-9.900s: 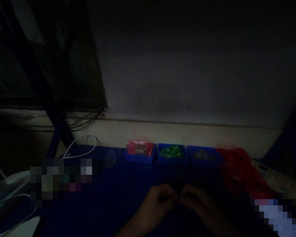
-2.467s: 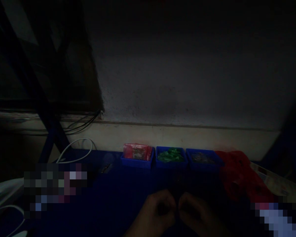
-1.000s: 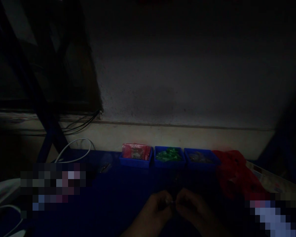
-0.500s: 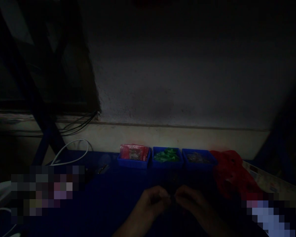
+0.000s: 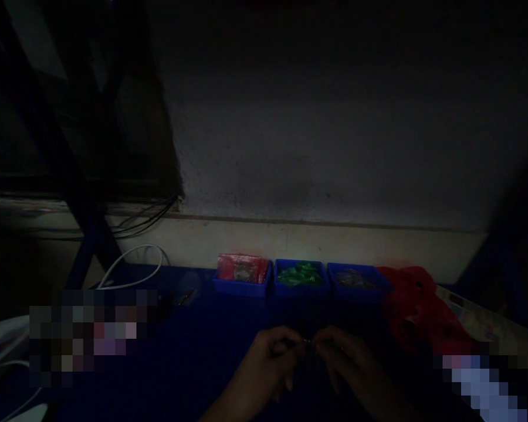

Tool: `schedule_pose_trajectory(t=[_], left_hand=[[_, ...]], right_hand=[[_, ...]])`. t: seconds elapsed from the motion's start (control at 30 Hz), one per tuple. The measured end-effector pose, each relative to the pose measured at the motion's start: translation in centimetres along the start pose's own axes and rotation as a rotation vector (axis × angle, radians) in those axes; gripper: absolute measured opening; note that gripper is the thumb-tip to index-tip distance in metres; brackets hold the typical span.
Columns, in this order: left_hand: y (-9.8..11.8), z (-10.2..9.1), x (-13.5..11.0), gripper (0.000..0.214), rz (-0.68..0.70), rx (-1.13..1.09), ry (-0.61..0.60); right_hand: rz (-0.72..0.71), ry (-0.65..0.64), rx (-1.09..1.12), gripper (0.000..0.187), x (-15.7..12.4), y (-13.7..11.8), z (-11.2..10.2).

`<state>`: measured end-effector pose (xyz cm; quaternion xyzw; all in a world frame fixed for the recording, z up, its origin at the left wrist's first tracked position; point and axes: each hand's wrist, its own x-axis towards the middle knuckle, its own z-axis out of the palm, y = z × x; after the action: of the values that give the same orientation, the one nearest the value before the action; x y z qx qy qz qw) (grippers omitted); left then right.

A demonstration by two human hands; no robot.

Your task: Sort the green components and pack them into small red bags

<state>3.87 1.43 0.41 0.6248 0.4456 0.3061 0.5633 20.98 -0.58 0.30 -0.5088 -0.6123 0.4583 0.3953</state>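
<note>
Low over the dark blue table (image 5: 193, 363), my left hand (image 5: 273, 357) and my right hand (image 5: 347, 357) meet fingertip to fingertip. Between them shows a small shiny piece (image 5: 308, 341), too small and dark to name. Both hands pinch it from opposite sides, thumbs against forefingers. Beyond the hands stand three blue trays in a row: the left tray (image 5: 242, 289) holds pink-red packets (image 5: 242, 267), the middle tray (image 5: 301, 290) holds green plastic packets (image 5: 303, 273), and the right tray (image 5: 381, 280) holds clear packets (image 5: 354, 278).
A red plastic bag (image 5: 418, 305) lies right of the trays, beside a printed sheet (image 5: 479, 319). At the left are a looped white cable (image 5: 158, 264) and a small metallic item (image 5: 185, 296). Blurred-out patches cover both sides. A wall (image 5: 325, 146) rises behind the table.
My fingertips have come closer together, and the small shiny piece between them now shows more clearly. The view has shifted slightly.
</note>
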Motion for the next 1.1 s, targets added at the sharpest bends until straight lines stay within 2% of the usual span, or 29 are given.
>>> schedule_pose_trajectory(t=[0.23,0.5,0.67,0.93,1.1], left_hand=[[-0.36,0.27,-0.21,0.017,0.007,-0.054,-0.084],[-0.56,0.38,-0.59,0.008,-0.061,0.008,-0.094],[-0.36,0.15,-0.41,0.010,-0.042,-0.005,-0.151],[-0.03,0.76,-0.80,0.027,-0.042,0.059,-0.124],[0.01,0.59,-0.75,0.010,-0.026,-0.026,-0.185]], right_hand=[[-0.016,-0.028,-0.002,0.022,-0.10,0.13,0.40],[-0.029,-0.036,-0.014,0.023,-0.42,0.22,0.63],[-0.046,-0.006,-0.057,0.024,-0.21,0.52,0.40],[-0.038,-0.023,-0.033,0.025,-0.33,0.61,0.63],[-0.033,0.006,-0.035,0.024,-0.35,0.22,0.50]])
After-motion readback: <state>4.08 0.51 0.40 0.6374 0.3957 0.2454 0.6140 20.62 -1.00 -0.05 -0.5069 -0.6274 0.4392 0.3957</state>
